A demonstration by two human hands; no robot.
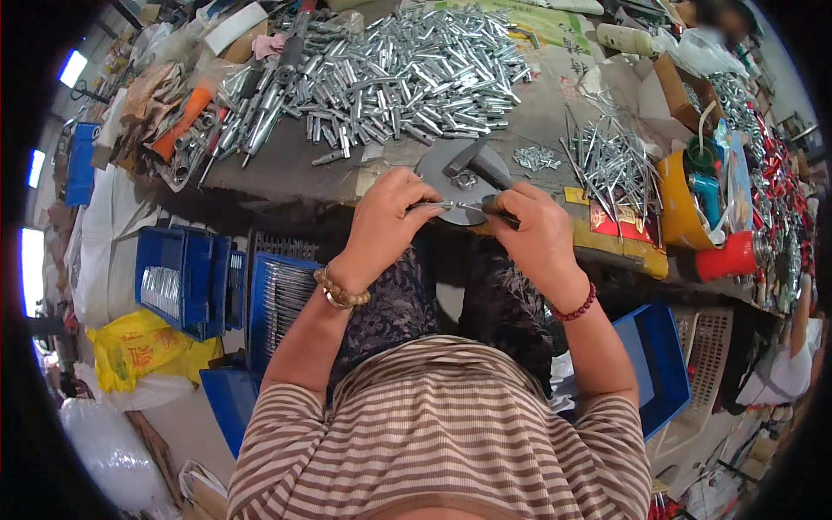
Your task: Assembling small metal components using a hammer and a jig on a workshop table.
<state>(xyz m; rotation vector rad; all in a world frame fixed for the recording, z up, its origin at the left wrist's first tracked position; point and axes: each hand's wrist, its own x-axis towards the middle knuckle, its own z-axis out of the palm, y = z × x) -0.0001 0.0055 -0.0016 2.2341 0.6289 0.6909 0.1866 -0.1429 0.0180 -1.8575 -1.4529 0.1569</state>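
Note:
My left hand is closed, pinching a small silvery metal piece above the edge of a round grey metal disc. My right hand is closed around a tool with a dark handle. Its thin bright end points left and meets or nearly meets the piece; I cannot tell which. On the disc lies a hammer, its handle running toward my right knuckles. Beside the hammer head sit a few small metal bits. Just right of the disc is a little heap of short silver pins.
A large pile of silver metal tubes covers the back of the bench. Long thin rods lie at the right, by a yellow container and a red cylinder. Blue bins stand below left, another blue bin below right.

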